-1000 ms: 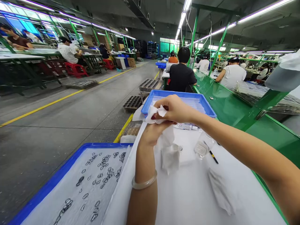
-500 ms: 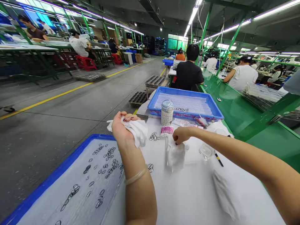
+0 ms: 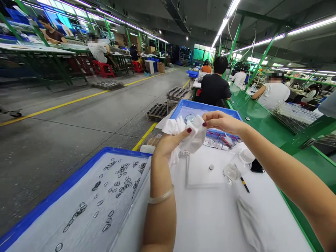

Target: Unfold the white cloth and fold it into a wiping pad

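My left hand (image 3: 168,144) is closed on a crumpled white cloth (image 3: 195,139), its thumb pressed on the cloth's face. From the other side, my right hand (image 3: 223,122) pinches the upper right edge of the cloth between thumb and fingers. Whether this is one cloth or two layers I cannot tell. Just behind it shows the pale blue lid of a cup (image 3: 189,118); the cup's body is hidden. Below the hands, a flat white square pad (image 3: 201,176) lies on the white table (image 3: 210,220), with a small round grey disc (image 3: 211,167) on it.
On the left, a blue-rimmed tray (image 3: 60,185) holds many thin dark rings (image 3: 123,169). Another blue tray (image 3: 231,112) stands behind the cup. To the right lie a clear dish (image 3: 231,173), a black-and-yellow tool (image 3: 245,184), a clear bottle (image 3: 246,159) and a folded grey cloth (image 3: 252,224).
My right hand has risen from the white pad, lifting the white cloth that lay there. My left hand has turned and moved right, and both hands now meet at the cloth before the cup.
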Demonstrator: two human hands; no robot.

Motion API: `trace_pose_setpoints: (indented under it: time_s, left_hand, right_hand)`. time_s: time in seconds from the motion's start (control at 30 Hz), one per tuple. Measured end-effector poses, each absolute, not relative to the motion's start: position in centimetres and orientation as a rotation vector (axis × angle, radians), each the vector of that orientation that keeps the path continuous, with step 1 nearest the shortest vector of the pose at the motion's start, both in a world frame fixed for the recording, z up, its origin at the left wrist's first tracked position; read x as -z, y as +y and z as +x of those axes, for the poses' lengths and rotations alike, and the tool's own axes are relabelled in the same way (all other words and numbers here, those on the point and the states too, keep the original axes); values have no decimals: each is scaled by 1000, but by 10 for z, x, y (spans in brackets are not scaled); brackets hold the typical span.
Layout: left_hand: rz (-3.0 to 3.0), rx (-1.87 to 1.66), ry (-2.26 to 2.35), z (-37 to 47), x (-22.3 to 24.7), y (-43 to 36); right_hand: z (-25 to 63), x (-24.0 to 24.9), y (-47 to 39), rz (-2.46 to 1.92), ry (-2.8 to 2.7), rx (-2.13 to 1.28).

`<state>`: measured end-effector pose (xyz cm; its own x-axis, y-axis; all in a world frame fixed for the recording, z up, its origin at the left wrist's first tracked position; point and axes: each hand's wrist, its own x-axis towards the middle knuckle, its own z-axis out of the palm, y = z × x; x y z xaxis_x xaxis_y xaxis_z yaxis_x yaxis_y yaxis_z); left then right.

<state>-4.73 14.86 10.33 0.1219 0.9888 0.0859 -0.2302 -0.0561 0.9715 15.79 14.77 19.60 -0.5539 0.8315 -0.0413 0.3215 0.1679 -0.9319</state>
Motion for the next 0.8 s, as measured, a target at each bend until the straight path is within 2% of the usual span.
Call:
trace_pose_setpoints:
  time_s: [0.33,0.5,0.8]
  left_hand:
    - [1088,-1186,671,-30,-92,158]
    - [1060,-1289,663,-18,-96,154]
    - [903,-1394,588,-8,-100,156]
  right_hand:
    - [162,-193,142,-1191,-1716,-1422]
    - [160,-189,142,-1280,-1649,-1352]
    - [152,-186,128,-1490,-2017,-1132]
